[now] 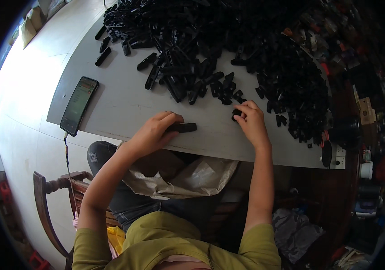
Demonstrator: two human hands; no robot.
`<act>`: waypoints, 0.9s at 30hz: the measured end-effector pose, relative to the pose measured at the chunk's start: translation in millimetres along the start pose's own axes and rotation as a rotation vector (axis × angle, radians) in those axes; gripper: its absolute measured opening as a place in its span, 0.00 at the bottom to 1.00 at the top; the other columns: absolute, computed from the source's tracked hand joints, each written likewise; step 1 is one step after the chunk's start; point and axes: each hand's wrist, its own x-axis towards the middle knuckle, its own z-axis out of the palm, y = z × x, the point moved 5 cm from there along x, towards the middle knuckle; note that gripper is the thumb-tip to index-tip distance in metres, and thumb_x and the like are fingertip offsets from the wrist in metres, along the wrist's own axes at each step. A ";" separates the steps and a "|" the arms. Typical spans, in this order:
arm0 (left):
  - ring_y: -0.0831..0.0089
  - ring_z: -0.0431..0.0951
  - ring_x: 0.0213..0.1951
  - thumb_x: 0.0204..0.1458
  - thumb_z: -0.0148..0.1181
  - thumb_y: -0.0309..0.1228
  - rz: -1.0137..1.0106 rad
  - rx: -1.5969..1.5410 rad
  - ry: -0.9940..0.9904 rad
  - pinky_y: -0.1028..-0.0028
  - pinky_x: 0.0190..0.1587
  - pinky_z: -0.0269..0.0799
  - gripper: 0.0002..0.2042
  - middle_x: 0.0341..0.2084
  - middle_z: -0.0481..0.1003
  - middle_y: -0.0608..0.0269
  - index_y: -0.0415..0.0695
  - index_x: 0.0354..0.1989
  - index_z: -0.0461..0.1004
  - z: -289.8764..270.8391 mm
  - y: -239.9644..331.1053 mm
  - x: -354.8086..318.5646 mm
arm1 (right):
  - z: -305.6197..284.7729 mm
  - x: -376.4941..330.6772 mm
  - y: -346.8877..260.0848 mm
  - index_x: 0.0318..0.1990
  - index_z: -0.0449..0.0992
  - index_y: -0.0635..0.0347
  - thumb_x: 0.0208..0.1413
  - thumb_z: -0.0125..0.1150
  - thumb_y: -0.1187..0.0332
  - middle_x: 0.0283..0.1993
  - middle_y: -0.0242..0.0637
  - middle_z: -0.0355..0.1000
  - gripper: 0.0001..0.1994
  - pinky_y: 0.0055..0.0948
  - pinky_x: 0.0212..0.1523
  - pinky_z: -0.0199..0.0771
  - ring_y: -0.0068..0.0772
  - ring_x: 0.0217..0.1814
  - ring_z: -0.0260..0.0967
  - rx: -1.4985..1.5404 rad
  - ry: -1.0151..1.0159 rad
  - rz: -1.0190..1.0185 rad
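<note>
Black bar (pixel 187 128), seemingly light, stiff and best gripped along its sides, is projecting from the left hand (pixel 155 129), clasped around one end near the edge of the table (pixel 118 108); the right hand (pixel 252 120) is pinching a small piece (pixel 235 114).

A phone (pixel 79 106) lies on the grey table (pixel 122 92), near a wooden chair (pixel 61 182).

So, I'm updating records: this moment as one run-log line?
left hand: holds long black piece | right hand: pinches small black piece | beyond: black heap
</note>
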 end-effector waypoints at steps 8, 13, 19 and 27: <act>0.52 0.74 0.41 0.45 0.63 0.22 -0.031 -0.087 0.007 0.63 0.44 0.71 0.11 0.37 0.72 0.53 0.39 0.38 0.72 3.8 -6.3 1.8 | 9.9 2.8 -9.1 0.27 0.73 0.63 0.48 0.67 0.71 0.35 0.35 0.70 0.08 0.33 0.34 0.72 0.36 0.31 0.70 -0.363 0.327 -0.306; 0.52 0.74 0.41 0.45 0.63 0.22 -0.025 -0.049 0.022 0.64 0.44 0.71 0.12 0.38 0.72 0.53 0.39 0.38 0.72 3.0 -8.4 -0.5 | 40.4 -7.6 -34.3 0.28 0.70 0.59 0.49 0.66 0.72 0.30 0.34 0.71 0.08 0.34 0.36 0.74 0.36 0.36 0.72 -0.651 0.423 -0.432; 0.55 0.75 0.41 0.44 0.65 0.21 -0.007 -0.027 0.027 0.66 0.45 0.73 0.12 0.39 0.73 0.54 0.38 0.38 0.73 3.8 -7.3 1.6 | 31.1 -11.8 -49.5 0.34 0.74 0.62 0.52 0.64 0.71 0.33 0.36 0.73 0.06 0.30 0.33 0.74 0.35 0.33 0.73 -0.255 0.508 -0.492; 0.55 0.75 0.43 0.45 0.65 0.22 -0.021 -0.007 0.012 0.66 0.46 0.72 0.12 0.40 0.73 0.54 0.38 0.38 0.73 2.6 -8.5 0.0 | 6.8 -49.9 -22.6 0.40 0.74 0.65 0.51 0.66 0.69 0.33 0.39 0.72 0.12 0.31 0.32 0.71 0.34 0.31 0.72 -0.314 0.273 0.103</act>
